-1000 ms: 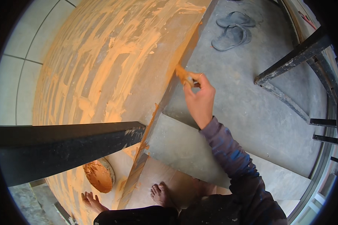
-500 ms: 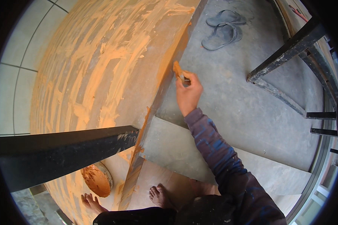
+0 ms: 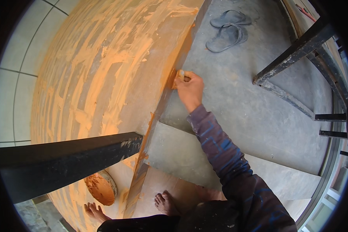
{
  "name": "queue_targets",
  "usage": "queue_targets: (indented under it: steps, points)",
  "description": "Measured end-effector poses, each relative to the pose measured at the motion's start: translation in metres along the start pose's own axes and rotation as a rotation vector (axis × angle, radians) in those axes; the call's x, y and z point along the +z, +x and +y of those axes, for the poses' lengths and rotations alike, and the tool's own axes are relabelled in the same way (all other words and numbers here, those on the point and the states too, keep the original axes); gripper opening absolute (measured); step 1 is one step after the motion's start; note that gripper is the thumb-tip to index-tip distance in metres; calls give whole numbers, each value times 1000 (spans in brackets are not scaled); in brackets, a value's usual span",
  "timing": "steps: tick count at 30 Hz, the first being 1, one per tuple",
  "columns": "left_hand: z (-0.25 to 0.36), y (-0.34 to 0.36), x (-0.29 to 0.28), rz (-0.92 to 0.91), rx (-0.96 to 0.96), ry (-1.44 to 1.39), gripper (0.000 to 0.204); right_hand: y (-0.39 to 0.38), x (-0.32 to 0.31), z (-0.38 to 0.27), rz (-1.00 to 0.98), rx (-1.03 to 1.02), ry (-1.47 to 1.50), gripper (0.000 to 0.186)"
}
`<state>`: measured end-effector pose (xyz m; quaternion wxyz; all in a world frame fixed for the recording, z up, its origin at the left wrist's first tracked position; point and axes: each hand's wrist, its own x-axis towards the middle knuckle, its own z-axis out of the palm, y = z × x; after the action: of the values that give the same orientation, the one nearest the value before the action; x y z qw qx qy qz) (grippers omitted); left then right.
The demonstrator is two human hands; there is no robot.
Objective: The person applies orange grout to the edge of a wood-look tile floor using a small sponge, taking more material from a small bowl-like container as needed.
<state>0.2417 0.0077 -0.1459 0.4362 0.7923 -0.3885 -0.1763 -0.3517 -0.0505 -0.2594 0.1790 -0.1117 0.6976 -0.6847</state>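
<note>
Right hand (image 3: 190,88) nearer ledge (image 3: 164,99), sandals (image 3: 224,38) beyond

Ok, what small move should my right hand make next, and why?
Perhaps draw the spreader a little toward you along the edge: your right hand holds it there, orange paste coats the farther stretch, and the nearer stretch looks barer.

smudged grey floor (image 3: 243,96); dark-jointed pale tiles (image 3: 25,94), far left; scuffed black frame (image 3: 293,53), right side.
</note>
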Motion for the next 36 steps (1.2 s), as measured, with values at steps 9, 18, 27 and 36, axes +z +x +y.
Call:
queue_targets:
  steps: [9, 18, 27, 36]
  points:
    - [0, -3, 1, -14, 11, 16, 59, 19, -7, -5, -91, 109, -270, 21]
    - [-1, -1, 3, -15, 19, 16, 58, -10, 0, -9, 58, -172, 27, 31]
    - [1, 5, 2, -2, 10, -44, 57, -88, -29, -13, -141, -530, -141, 34]
    - [-4, -10, -13, 11, 11, -50, 60, -27, -37, 9, -375, -1264, -414, 8]
